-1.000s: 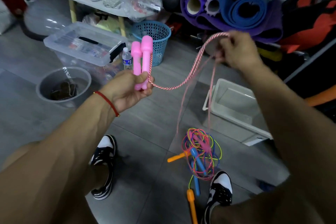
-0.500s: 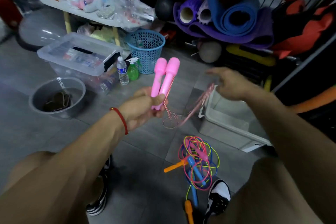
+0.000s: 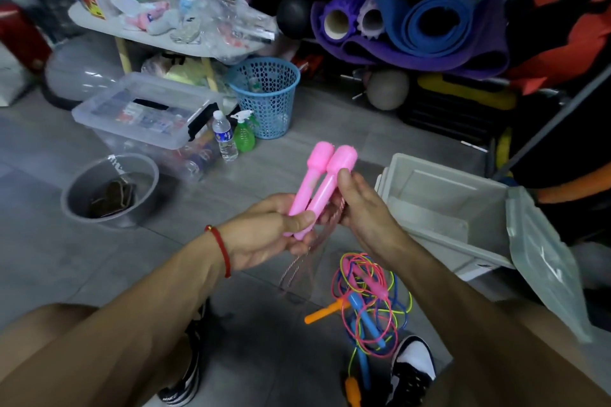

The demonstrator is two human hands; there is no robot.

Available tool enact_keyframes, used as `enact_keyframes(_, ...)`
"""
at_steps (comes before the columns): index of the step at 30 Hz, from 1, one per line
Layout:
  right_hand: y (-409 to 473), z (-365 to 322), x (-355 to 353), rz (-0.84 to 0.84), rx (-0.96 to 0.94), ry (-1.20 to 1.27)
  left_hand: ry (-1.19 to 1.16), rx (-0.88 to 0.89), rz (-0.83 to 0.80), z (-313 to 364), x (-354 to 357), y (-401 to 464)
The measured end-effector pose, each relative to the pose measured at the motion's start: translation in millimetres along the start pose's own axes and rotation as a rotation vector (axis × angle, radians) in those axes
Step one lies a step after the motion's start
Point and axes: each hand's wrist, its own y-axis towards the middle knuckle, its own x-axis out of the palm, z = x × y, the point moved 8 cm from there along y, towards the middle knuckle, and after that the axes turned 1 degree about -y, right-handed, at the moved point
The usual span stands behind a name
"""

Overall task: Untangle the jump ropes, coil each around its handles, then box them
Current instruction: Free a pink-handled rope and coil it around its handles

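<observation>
My left hand (image 3: 267, 231) grips the two pink handles (image 3: 325, 175) side by side, tips pointing up and away. The pink-and-white striped rope (image 3: 297, 266) hangs in blurred loops below them. My right hand (image 3: 360, 208) is against the right side of the handles, fingers curled round the rope where it meets them. On the floor below lies a tangle of coloured jump ropes (image 3: 370, 301) with blue, orange and pink handles. An open white box (image 3: 439, 208) stands to the right.
My two shoes (image 3: 413, 370) flank the tangle. A grey bucket (image 3: 109, 188), a clear lidded bin (image 3: 145, 112), a water bottle (image 3: 224, 135), a green spray bottle (image 3: 244, 133) and a blue basket (image 3: 267, 96) stand on the left. Rolled mats (image 3: 429, 20) fill the back.
My right hand came down from up high and brought the rope in against the handles. The handles moved lower and to the right with my left hand.
</observation>
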Motion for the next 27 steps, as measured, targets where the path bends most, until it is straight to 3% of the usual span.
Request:
enact_keyframes(3, 0.0, -7.5, -14.7, 0.094, -0.075, -0.192, -0.181, 0.025, 0.071, 6.0, -3.8, 0.0)
enact_keyframes(5, -3.5, -17.4, -26.0, 0.159, -0.17, -0.533, -0.284, 0.053, 0.068, 12.8, -1.5, -1.8)
enact_keyframes(8, -12.0, -18.4, -16.7, 0.061, -0.217, -0.855, -0.356, 0.075, 0.031, 16.3, 3.1, -1.8)
enact_keyframes(13, -24.2, -0.8, 2.5, -0.138, -0.068, -0.752, -0.361, 0.125, -0.018, 12.7, 9.7, -0.5)
enact_keyframes(19, -38.4, -7.1, 13.9, -0.338, 0.044, -0.42, -0.309, 0.118, -0.017, 8.4, 18.9, -6.0)
enact_keyframes(23, -44.5, 0.3, 9.6, -0.363, 0.061, -0.528, -0.277, 0.12, 0.062, 4.7, 13.6, -3.4)
enact_keyframes(27, -54.2, 18.9, -5.9, -0.361, 0.059, -0.721, -0.068, 0.146, 0.21, -4.5, -9.6, -1.5)
